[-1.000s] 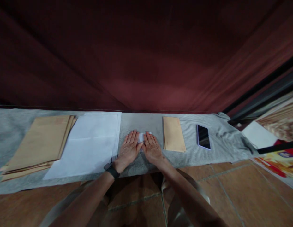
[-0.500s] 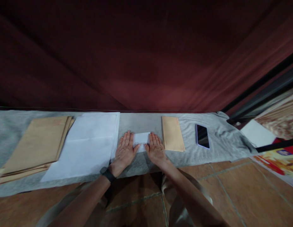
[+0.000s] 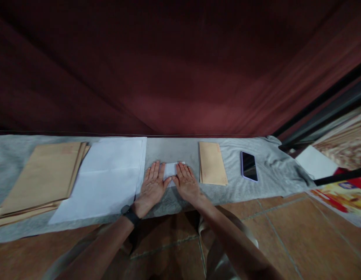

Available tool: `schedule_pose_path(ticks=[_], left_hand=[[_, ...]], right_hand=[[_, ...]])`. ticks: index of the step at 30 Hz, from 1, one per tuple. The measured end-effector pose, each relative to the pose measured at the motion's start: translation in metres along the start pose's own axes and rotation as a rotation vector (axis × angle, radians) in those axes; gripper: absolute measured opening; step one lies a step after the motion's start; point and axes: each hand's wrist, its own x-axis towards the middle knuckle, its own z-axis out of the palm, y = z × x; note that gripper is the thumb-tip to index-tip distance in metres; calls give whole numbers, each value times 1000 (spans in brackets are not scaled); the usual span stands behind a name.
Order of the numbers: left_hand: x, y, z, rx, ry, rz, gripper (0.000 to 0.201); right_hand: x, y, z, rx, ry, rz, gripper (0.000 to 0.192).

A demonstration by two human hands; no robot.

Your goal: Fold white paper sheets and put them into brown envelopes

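Note:
A small folded white paper (image 3: 170, 169) lies on the grey cloth (image 3: 174, 149) in front of me. My left hand (image 3: 153, 186) rests flat on its left part, fingers spread, a black band on the wrist. Flat on its right part lies my right hand (image 3: 186, 183). The thumbs nearly meet below the paper, and most of it is hidden under the palms. Neither hand grips anything.
A stack of white sheets (image 3: 109, 177) lies left of my hands, with a pile of brown envelopes (image 3: 42, 177) beyond it. One brown envelope (image 3: 212, 167) and a dark phone (image 3: 249, 166) lie to the right. A red curtain hangs behind; tiled floor is below.
From pressed together, my hands slid apart along the paper, then came back toward each other, covering more of it again.

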Motion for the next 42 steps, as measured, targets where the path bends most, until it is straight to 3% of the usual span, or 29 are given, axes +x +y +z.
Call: schedule_pose_path(ticks=[8, 20, 28, 42], left_hand=[[-16, 2, 6, -13, 71, -55, 74], [-28, -1, -6, 14, 31, -88, 65], [-18, 12, -11, -125, -39, 188, 59], [-9, 2, -11, -74, -101, 255, 52]], right_hand=[[-4, 3, 4, -42, 38, 58, 61], [-5, 2, 1, -55, 17, 76, 63], [-4, 2, 1, -16, 33, 88, 60], [33, 20, -19, 93, -85, 92, 43]])
